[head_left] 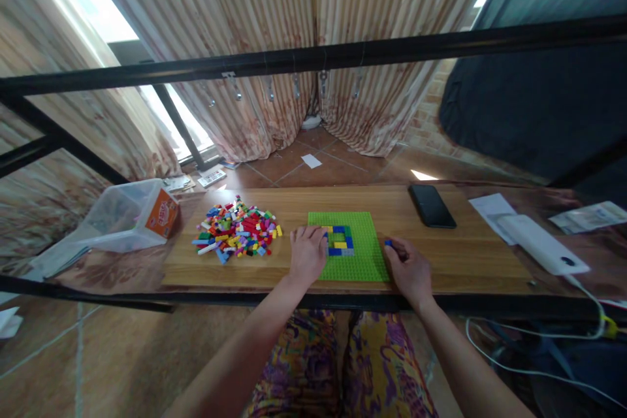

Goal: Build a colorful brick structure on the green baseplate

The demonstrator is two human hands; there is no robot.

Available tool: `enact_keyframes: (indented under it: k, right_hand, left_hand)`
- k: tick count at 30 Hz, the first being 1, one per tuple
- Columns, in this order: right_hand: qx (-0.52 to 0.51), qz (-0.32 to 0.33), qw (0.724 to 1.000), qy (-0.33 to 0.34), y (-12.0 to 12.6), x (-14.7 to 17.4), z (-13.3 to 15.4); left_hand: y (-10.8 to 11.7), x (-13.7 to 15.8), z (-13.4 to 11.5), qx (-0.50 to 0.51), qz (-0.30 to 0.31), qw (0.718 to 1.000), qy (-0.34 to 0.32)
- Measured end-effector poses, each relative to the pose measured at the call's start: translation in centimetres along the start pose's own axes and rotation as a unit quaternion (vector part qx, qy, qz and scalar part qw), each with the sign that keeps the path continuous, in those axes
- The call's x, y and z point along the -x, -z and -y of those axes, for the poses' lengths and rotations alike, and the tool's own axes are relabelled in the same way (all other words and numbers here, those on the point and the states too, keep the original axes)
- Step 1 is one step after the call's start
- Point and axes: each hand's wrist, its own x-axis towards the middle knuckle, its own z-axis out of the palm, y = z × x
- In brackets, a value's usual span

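A green studded baseplate (350, 271) lies flat on the wooden board. On it stands a low hollow square of toy bricks (341, 251) in blue, yellow, green and grey. My left hand (308, 253) lies across the plate's left edge, fingers stretched out with the tips beside the square, hiding part of its left side. Just off the plate's right edge, my right hand (410, 269) pinches a small blue brick (388, 243) between thumb and fingertips. A pile of loose mixed-colour bricks (240, 228) is spread to the left of my left hand.
A clear plastic tub (130, 215) with an orange label stands left of the pile. Behind my right hand lies a black phone (432, 205). Farther right are a white power bank (543, 245) with a cable and some papers. A black metal bar (343, 52) crosses beyond the board (470, 261).
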Motion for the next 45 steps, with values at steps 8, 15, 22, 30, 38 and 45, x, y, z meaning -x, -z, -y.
enact_keyframes:
  k: [8,15,22,30,38,45]
  right_hand:
    - [0.055,-0.021,0.998,0.019,-0.3,0.5,0.0]
    - [0.076,-0.013,0.996,0.036,-0.3,0.6,-0.3]
    - [0.081,-0.011,0.996,0.028,-0.1,0.6,0.0]
    - [-0.007,0.051,0.998,0.042,-0.6,-0.7,2.1]
    - [0.031,0.160,0.977,0.135,-4.6,-2.5,6.3]
    - [0.105,0.178,0.968,0.144,-5.5,-2.9,6.7]
  left_hand:
    - [-0.2,3.5,-2.0,-0.049,0.036,0.998,-0.018]
    - [-2.0,4.1,-3.3,-0.083,0.055,0.995,-0.020]
    - [-2.4,3.9,-3.0,-0.095,0.058,0.993,-0.032]
    - [-2.5,3.4,-2.8,-0.079,0.075,0.992,-0.065]
    - [-2.3,3.6,-2.4,-0.037,0.061,0.995,-0.070]
    - [-2.5,3.8,-2.2,0.002,0.045,0.996,-0.071]
